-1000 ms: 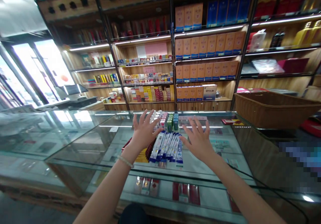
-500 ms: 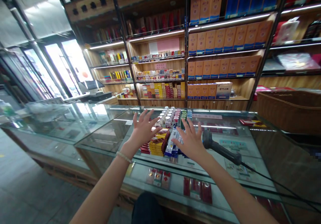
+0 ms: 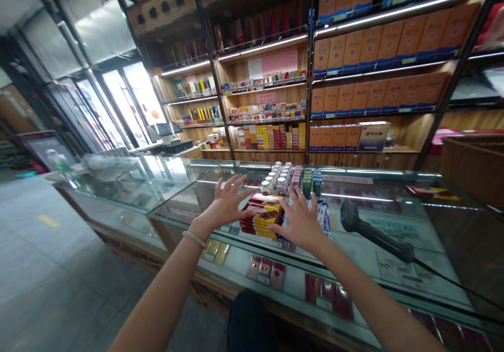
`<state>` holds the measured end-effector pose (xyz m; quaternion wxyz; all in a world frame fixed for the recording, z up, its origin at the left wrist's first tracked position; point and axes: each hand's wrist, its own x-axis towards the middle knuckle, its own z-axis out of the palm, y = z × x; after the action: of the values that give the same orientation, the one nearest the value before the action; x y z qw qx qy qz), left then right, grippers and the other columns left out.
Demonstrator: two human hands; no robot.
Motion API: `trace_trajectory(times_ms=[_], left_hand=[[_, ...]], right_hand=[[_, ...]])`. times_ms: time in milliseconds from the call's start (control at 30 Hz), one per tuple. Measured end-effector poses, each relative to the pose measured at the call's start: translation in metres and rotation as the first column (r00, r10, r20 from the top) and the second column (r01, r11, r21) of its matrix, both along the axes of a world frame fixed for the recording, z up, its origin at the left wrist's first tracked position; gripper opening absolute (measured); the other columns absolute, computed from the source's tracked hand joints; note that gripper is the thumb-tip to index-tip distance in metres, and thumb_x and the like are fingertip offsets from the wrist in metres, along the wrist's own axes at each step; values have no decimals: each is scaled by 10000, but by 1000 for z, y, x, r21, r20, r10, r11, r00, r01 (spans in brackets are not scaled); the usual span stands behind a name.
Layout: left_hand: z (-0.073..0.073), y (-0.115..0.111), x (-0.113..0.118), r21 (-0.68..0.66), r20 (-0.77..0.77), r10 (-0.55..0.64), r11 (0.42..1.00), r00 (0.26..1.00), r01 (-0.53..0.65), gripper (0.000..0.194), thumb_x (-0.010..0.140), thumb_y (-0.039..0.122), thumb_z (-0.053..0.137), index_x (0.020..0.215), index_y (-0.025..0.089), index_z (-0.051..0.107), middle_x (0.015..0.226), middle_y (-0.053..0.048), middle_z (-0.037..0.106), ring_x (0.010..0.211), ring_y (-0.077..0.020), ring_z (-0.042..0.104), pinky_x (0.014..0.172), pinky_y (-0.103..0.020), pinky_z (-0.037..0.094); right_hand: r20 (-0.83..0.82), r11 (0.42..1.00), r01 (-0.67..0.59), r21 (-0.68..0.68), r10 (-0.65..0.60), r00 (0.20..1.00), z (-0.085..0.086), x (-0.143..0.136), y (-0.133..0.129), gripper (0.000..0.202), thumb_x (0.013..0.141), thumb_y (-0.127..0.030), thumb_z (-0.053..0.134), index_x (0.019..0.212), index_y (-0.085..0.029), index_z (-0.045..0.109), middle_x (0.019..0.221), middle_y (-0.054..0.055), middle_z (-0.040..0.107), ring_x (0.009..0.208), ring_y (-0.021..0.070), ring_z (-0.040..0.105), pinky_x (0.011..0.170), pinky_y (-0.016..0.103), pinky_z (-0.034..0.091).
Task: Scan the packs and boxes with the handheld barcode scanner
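Note:
My left hand (image 3: pixel 227 205) has its fingers spread at the left side of a stack of red and yellow packets (image 3: pixel 262 215) that look like chocolate bars. On the other side of the stack, my right hand (image 3: pixel 298 218) is also spread, its thumb near the stack's right edge. Whether either hand touches the packets I cannot tell. Blue and white packets (image 3: pixel 325 218) lie partly hidden behind my right hand. Behind the stack stand white-capped bottles (image 3: pixel 282 184) in rows, with pink tubes (image 3: pixel 296 175) and green containers (image 3: pixel 307 182) beside them.
Everything stands on a glass display counter (image 3: pixel 220 247). A black handheld scanner (image 3: pixel 378 236) with a cable lies to the right. A brown basket (image 3: pixel 472 171) sits at the far right. Shelves of orange boxes (image 3: pixel 384 44) line the back wall.
The view has turned left, so the counter goods appear further right. My hands now flank the red and yellow stack; before, my right hand was over the blue and white packets.

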<state>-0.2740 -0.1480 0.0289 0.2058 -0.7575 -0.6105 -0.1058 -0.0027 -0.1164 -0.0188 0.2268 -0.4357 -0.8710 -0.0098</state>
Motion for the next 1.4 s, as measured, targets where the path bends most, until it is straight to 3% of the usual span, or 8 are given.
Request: trace_trajectory(times_ms=[200, 400, 800, 1133, 1400], left_hand=[[3, 2, -8, -261, 7, 53, 964, 999, -49, 968, 696, 823, 696, 1548, 489, 381, 1743, -63, 156, 1589, -421, 99, 1224, -699, -35], [6, 5, -10, -386, 2, 98, 918, 995, -89, 1004, 672, 781, 746, 1553, 480, 371, 1751, -76, 111, 1590, -447, 52, 1189, -750, -64], [-4, 10, -23, -268, 20, 2, 963, 1000, 3, 738, 695, 698, 793, 1379, 499, 602, 1716, -60, 259, 1577, -443, 157, 1186, -760, -28], [4, 3, -13, -220, 5, 17, 975, 1000, -16, 714, 657, 627, 859, 1327, 515, 642, 1709, -45, 282, 1575, -446, 152, 1170, -772, -72], [22, 5, -2, -140, -2, -16, 990, 1000, 15, 742, 614, 633, 875, 1284, 375, 686, 1705, -106, 279, 1580, -437, 143, 1179, -764, -69]], right_hand=[[33, 999, 0, -46, 1, 999, -2, -4, 5, 895, 885, -822, 439, 1516, -190, 500, 1722, 165, 160, 1592, 367, 73, 1215, 705, -20], [40, 996, -8, -88, 11, 999, -6, -7, 5, 895, 878, -830, 443, 1490, -183, 526, 1721, 173, 155, 1594, 365, 69, 1214, 701, -38], [-7, 1000, -15, -24, 14, 1000, -15, -11, 11, 761, 922, -772, 450, 1399, -202, 613, 1707, 182, 212, 1583, 364, 129, 1212, 707, 24], [-46, 998, -33, -50, 30, 999, -17, -13, 13, 711, 907, -740, 517, 1370, -209, 611, 1706, 177, 220, 1580, 353, 145, 1213, 703, 37], [-103, 1000, -19, 1, 19, 994, -6, -2, 13, 649, 906, -673, 554, 1355, -206, 590, 1710, 169, 212, 1586, 327, 135, 1220, 686, 44]])
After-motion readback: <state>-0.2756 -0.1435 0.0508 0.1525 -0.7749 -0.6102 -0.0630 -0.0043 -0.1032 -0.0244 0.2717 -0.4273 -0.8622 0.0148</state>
